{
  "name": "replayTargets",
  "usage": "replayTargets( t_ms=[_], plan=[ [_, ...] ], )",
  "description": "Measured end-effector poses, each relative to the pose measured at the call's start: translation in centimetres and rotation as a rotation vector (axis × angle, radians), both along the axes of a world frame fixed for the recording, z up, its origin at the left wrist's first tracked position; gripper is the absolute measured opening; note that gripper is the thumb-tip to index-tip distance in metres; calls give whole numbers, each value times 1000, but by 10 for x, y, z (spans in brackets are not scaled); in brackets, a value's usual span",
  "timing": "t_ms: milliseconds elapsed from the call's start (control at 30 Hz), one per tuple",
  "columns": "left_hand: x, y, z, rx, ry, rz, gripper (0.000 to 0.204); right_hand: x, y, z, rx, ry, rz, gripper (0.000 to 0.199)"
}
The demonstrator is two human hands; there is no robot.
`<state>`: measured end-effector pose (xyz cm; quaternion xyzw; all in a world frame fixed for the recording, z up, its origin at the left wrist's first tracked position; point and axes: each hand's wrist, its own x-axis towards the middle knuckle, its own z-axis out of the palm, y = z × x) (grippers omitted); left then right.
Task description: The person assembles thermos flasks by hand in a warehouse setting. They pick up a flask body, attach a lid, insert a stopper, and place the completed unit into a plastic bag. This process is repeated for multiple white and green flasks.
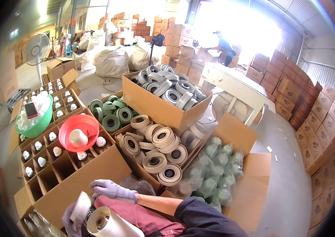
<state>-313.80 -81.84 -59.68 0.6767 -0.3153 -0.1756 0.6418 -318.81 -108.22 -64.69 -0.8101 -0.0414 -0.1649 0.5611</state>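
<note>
Though it is tilted, the piece [81,206] looks white.

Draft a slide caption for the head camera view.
Gloved left hand holding a white rounded part beside a white hollow cylinder, with beige rings and a carton of gray rings beyond.
</note>
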Motion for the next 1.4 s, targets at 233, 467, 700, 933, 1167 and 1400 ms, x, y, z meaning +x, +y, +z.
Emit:
replayTargets(
  t_ms=[233,467,700,933,1167,1400],
  plan=[
    [0,3,-14,23,-394,-252,69,-26,43,-12,231,216,153,44],
    [1,4,-11,49,-591,-401,74,-49,55,-23,32,37,-43,34],
    [-53,1,-1,256,-780,-62,64,-37,51,-23,423,191,271,31],
    [-12,-21,-63,-89,384,-19,33,-66,48,5,-346,-200,91,37],
    [-67,-52,-58,-76,458,-26,27,-144,34,77,-675,-245,85,44],
    [-103,0,-153,495,695,-180,30,-203,-46,-23,127,1123,-178,64]
  ],
)
